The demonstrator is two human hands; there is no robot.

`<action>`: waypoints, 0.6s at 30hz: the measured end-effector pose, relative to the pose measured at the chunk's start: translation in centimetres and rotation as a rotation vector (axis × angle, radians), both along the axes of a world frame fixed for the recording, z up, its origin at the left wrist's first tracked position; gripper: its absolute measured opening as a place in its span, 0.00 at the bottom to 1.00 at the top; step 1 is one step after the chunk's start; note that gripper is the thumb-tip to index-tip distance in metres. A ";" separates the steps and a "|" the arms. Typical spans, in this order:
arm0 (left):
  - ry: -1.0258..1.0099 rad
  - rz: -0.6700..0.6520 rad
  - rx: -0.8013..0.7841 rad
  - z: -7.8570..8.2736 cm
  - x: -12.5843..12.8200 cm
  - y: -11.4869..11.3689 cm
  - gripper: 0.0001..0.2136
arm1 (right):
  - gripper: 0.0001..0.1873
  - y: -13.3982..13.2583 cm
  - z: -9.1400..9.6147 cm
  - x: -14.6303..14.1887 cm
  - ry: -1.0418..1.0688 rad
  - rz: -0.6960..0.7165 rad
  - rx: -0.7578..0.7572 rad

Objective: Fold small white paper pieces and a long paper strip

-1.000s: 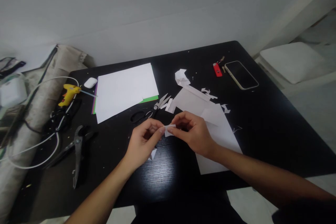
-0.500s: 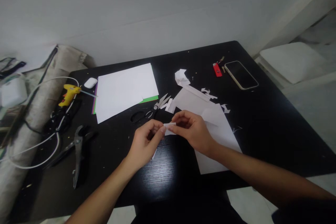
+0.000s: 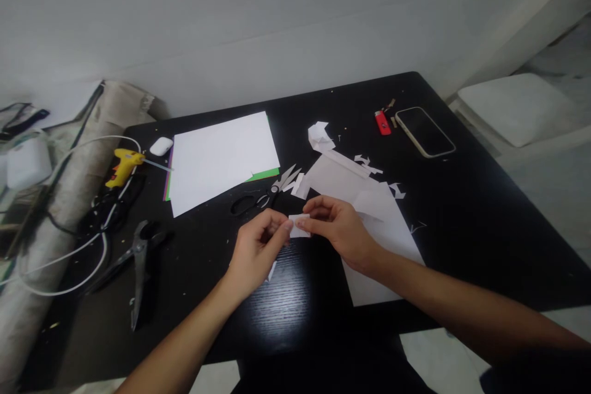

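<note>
A small white piece of paper [image 3: 300, 232] is pinched between both hands above the near middle of the black table. My left hand [image 3: 258, 246] grips its left edge between thumb and fingers. On the right edge, my right hand [image 3: 339, 228] does the same, its thumb lying on the front face. Under my right forearm lies a larger white sheet [image 3: 383, 271]. Just beyond my left hand rest black-handled scissors [image 3: 272, 191], blades pointing away to the right. Another bit of white paper [image 3: 272, 272] shows partly from behind my left hand.
A stack of white and coloured paper [image 3: 221, 157] lies at back left. A yellow glue gun [image 3: 124, 167], white cable [image 3: 105, 252] and dark pliers-like tool [image 3: 139, 258] occupy the left. Paper scraps [image 3: 367, 163] lie mid-table; a red lighter [image 3: 382, 123] and phone [image 3: 425, 131] sit back right.
The small paper has tilted, so more of its front face shows and the folded-looking upper edge now appears flat. Both hands keep their pinch in nearly the same place.
</note>
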State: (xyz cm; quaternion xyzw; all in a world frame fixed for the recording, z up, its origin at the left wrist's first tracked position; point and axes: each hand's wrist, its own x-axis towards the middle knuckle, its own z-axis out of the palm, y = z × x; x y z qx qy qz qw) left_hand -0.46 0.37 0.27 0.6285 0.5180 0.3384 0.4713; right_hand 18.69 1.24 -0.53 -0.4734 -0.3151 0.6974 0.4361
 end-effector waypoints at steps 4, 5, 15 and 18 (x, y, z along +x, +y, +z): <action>0.000 -0.042 -0.055 -0.2 -0.1 0.1 0.13 | 0.19 0.0 -0.1 0.0 0.014 -0.012 -0.011; -0.001 -0.053 -0.063 -0.2 -0.1 0.1 0.13 | 0.19 0.0 -0.1 0.0 0.016 -0.014 -0.013; 0.018 -0.070 -0.088 -0.7 -0.3 0.0 0.16 | 0.21 -0.1 0.0 -0.2 0.006 -0.012 -0.050; 0.049 -0.089 -0.068 -0.8 -0.4 0.1 0.17 | 0.21 -0.1 0.1 -0.2 0.012 -0.012 -0.055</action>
